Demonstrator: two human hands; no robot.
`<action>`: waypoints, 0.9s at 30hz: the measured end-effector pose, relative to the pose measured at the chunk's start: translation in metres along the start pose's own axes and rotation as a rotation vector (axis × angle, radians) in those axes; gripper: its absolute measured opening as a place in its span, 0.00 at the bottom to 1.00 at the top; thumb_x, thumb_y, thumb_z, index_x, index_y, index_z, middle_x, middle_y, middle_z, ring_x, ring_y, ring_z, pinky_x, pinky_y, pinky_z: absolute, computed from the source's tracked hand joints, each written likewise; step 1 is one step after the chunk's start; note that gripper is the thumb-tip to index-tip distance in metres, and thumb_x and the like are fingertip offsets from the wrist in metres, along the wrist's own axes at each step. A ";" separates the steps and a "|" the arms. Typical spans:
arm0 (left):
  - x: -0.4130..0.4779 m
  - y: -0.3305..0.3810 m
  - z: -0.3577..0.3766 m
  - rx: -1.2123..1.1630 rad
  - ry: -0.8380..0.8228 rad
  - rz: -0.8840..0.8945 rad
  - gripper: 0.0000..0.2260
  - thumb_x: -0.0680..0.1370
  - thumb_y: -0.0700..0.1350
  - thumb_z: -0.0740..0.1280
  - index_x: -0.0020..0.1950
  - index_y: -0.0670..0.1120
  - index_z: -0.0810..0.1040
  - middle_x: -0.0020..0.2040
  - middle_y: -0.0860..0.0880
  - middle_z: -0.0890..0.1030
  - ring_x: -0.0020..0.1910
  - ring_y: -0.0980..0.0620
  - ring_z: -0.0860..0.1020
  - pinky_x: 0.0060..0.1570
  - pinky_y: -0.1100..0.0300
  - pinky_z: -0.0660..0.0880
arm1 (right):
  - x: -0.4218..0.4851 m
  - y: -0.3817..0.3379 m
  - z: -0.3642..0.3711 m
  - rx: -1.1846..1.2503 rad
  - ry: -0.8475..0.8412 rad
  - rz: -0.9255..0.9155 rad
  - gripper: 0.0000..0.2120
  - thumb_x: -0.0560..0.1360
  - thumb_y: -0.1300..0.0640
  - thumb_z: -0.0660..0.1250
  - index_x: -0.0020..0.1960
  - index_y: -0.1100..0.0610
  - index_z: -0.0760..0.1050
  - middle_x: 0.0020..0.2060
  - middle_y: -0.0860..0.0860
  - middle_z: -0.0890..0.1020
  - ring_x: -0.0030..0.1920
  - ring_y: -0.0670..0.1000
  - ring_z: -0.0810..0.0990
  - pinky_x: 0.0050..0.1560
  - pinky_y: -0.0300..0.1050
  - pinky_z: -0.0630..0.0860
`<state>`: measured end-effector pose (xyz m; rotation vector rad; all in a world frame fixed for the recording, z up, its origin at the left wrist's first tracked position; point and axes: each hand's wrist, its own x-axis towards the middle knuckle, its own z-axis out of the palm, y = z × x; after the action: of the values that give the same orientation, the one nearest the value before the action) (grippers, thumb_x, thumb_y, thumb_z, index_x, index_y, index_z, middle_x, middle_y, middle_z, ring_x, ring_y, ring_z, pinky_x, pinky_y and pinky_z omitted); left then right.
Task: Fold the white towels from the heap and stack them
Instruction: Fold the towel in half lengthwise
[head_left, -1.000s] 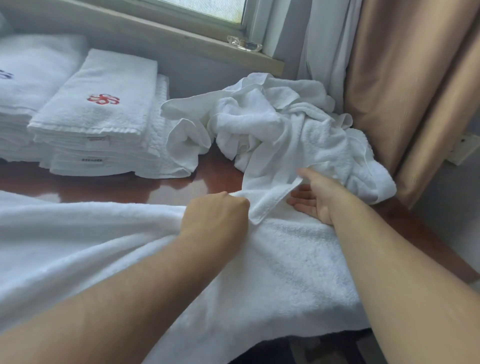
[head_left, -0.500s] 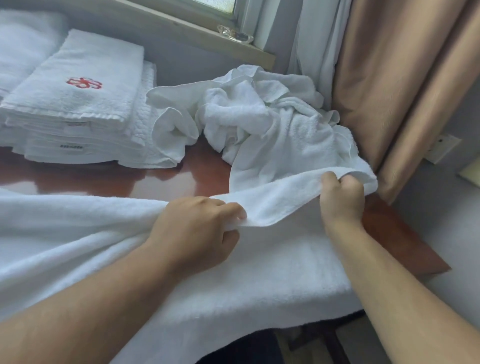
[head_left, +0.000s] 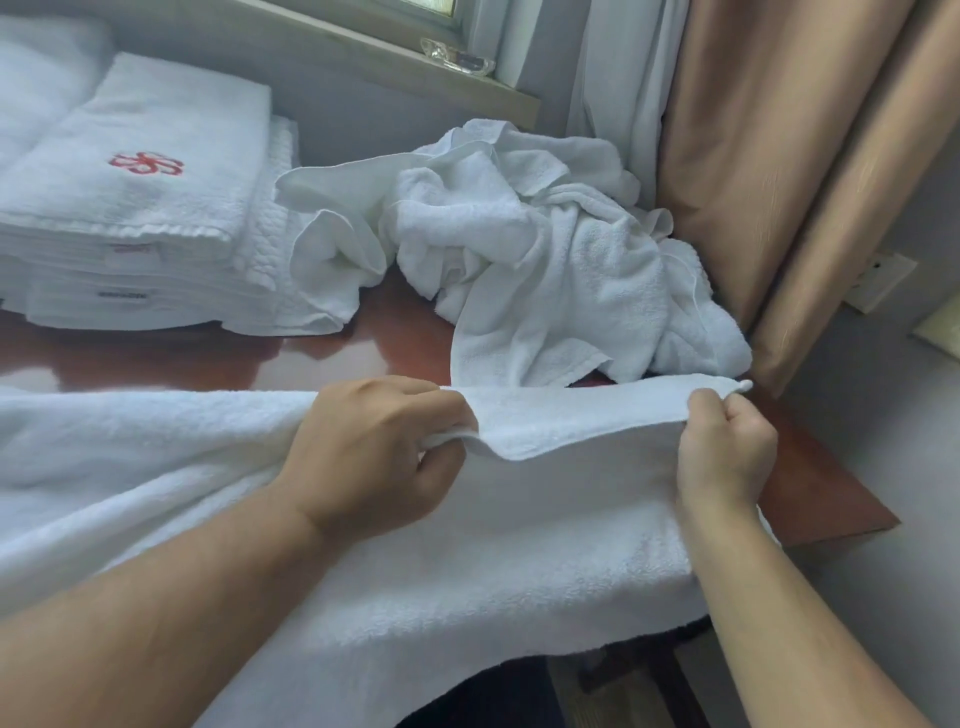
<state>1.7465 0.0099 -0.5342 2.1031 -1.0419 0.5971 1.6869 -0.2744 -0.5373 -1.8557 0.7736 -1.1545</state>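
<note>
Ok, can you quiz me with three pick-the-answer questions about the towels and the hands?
1. Where is the messy heap?
A) on the floor
B) on the table, next to the tan curtain
C) on the windowsill

2. What colour is the logo on the top folded towel?
A) blue
B) green
C) red

3. What are the left hand and right hand doing?
A) lying flat
B) pinching the edge of the spread towel
C) pointing at the window

Answers:
1 B, the heap lies on the brown tabletop beside the curtain.
2 C, the stitched mark is red.
3 B, the fingers of both hands are curled on the towel's edge.
</note>
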 end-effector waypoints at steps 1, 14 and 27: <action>0.000 -0.001 0.000 0.006 -0.004 -0.011 0.11 0.68 0.46 0.60 0.39 0.51 0.83 0.31 0.52 0.78 0.29 0.47 0.75 0.24 0.55 0.71 | 0.000 0.000 0.000 0.033 0.027 -0.002 0.14 0.67 0.55 0.62 0.30 0.54 0.57 0.21 0.43 0.60 0.23 0.45 0.58 0.23 0.38 0.56; -0.001 -0.001 0.005 0.201 -0.262 0.029 0.14 0.68 0.51 0.54 0.35 0.47 0.78 0.30 0.50 0.75 0.30 0.47 0.73 0.25 0.56 0.70 | -0.014 -0.013 -0.005 -0.129 0.144 -0.091 0.11 0.64 0.61 0.62 0.47 0.56 0.71 0.50 0.53 0.72 0.48 0.56 0.73 0.53 0.40 0.70; 0.001 -0.004 0.004 0.182 -0.277 0.091 0.13 0.68 0.50 0.56 0.33 0.47 0.77 0.29 0.50 0.74 0.28 0.47 0.72 0.24 0.56 0.69 | -0.048 -0.026 0.041 -0.965 -0.760 -0.086 0.44 0.78 0.28 0.42 0.83 0.55 0.42 0.82 0.56 0.42 0.81 0.60 0.39 0.79 0.60 0.39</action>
<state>1.7504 0.0079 -0.5382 2.3561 -1.2836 0.4663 1.7081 -0.2100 -0.5457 -2.8473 0.8467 0.0325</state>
